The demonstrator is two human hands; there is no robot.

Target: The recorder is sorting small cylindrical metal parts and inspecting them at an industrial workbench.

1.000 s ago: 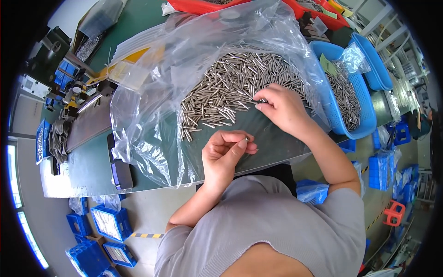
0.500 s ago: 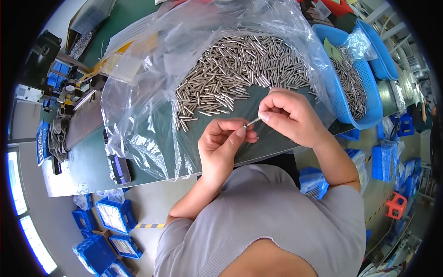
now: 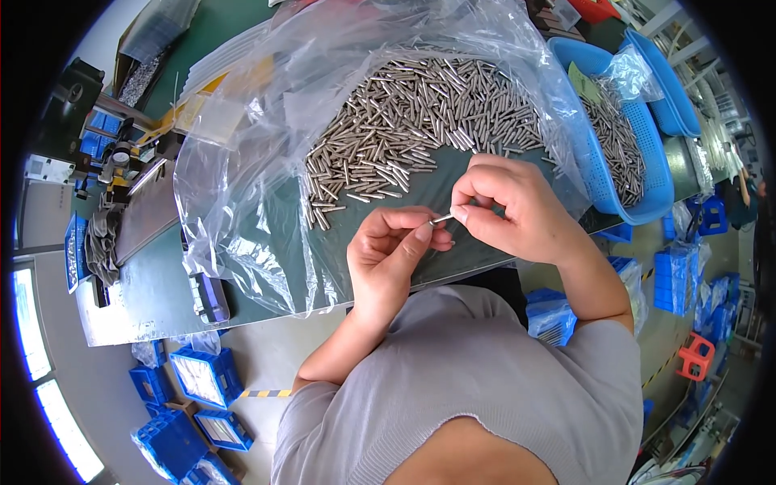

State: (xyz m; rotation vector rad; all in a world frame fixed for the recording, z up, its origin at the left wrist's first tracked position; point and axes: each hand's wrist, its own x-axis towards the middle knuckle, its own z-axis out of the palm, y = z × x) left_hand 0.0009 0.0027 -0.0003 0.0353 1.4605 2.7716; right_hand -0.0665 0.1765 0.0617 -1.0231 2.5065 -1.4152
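In the head view, we pinch a slim silvery metal pin [image 3: 441,218] between our hands, right hand [image 3: 511,208] and left hand [image 3: 386,255] each closed thumb-to-finger at one end, near a heap of grey metal pins [image 3: 428,113] on the dark-green tabletop [image 3: 153,283].

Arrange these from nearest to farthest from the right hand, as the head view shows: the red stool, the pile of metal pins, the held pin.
1. Held pin: pinched in the right hand.
2. Pile of metal pins: beyond it, forward-left.
3. Red stool: well off to the right.
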